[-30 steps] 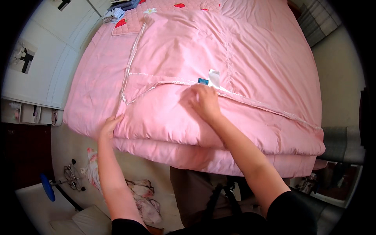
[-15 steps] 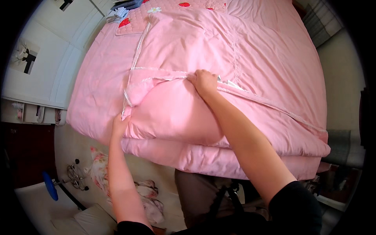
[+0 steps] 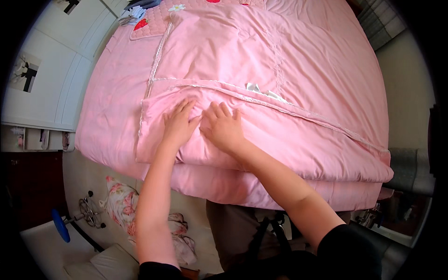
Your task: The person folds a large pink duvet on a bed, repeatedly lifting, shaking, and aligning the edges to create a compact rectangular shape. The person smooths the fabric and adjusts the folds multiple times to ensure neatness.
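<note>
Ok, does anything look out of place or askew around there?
Yes: floral fabric lies crumpled on the floor at lower left, as if dropped. The lace-trimmed edge of the pink duvet looks askew, slanting down to the right, and a white label pokes out behind it.

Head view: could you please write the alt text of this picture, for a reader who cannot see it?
A person's left hand and right hand rest palms down, side by side, on a folded pink quilt with white trim, spread over a pink-covered bed. Beyond the quilt lies a strawberry-patterned pad; a floral cloth lies on the floor.
</note>
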Available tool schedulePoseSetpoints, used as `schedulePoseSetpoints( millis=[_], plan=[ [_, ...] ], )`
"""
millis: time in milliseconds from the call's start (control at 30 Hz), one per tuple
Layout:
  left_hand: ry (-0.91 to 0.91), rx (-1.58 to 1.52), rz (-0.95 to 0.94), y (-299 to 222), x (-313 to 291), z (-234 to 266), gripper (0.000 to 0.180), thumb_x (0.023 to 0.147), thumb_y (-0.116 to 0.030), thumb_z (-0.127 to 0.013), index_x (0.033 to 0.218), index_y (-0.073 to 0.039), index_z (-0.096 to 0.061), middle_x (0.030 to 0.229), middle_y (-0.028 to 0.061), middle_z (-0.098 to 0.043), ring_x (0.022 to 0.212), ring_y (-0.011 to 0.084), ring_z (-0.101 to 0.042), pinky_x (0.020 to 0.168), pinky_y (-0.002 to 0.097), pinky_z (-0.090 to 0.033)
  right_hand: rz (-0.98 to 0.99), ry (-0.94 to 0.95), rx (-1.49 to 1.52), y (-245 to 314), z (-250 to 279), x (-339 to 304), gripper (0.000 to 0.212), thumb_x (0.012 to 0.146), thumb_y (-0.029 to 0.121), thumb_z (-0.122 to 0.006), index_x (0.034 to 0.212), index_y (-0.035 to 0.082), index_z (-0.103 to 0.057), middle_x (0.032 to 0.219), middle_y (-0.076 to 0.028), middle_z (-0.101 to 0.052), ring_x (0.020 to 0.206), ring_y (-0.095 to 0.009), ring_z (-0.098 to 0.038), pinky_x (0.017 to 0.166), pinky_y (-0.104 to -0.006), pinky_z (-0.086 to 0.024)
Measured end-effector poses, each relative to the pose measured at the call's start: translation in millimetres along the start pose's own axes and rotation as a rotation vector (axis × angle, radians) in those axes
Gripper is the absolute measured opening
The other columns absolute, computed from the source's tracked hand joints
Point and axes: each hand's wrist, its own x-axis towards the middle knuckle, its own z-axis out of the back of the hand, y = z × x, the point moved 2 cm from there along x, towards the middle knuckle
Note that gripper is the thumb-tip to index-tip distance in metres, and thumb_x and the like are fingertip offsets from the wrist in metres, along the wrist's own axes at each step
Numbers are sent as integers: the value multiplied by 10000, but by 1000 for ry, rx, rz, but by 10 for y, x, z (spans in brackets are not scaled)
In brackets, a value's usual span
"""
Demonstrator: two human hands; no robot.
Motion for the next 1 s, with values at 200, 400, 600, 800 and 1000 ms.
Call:
schedulePoseSetpoints(
  millis=[200,400,600,800,1000],
  plan=[
    [69,108,315,59,253,-270,782,825,-625,-499,1471,-249,-268,1564,19,-140,1434,266,-128,1054,681,-102,-3,12,-53,-621,-234,418,654,849,523,-543,1379,163,-413,1488,-101,-311,1395,-275,-239,1082,-580,-194],
    [23,143,428,97,381,-311,838,802,-677,-481,1478,-243,-243,1569,6,-115,1433,286,-128,1053,684,-114,24,-24,76,-1636,324,56,595,814,397,-636,1316,121,-472,1354,-99,-483,1295,-267,-397,1068,-486,-273],
    [-67,427,711,-18,586,-239,755,855,-608,-467,1468,-212,-272,1546,55,-182,1420,264,-173,1059,674,-130,-273,-62,-183,-3188,1262,-1539,537,766,300,-709,1235,100,-541,1225,-100,-573,1196,-259,-485,1055,-451,-283],
    [-213,96,-487,-1494,871,-750,802,717,-348,-750,1387,-104,-383,1425,104,-398,1350,273,-320,1103,571,-141,-636,117,-224,-4283,2090,-2769,593,666,354,-772,1174,110,-587,1139,-93,-611,1109,-265,-543,1034,-499,-285],
    [357,-65,-532,-3004,807,-1123,690,634,-273,-790,1232,-46,-530,1206,138,-583,1143,288,-532,1005,410,-382,-769,491,-286,-5145,2626,-3547,523,636,397,-774,1064,124,-648,1048,-105,-660,1080,-290,-576,1032,-531,-288]
  ],
)
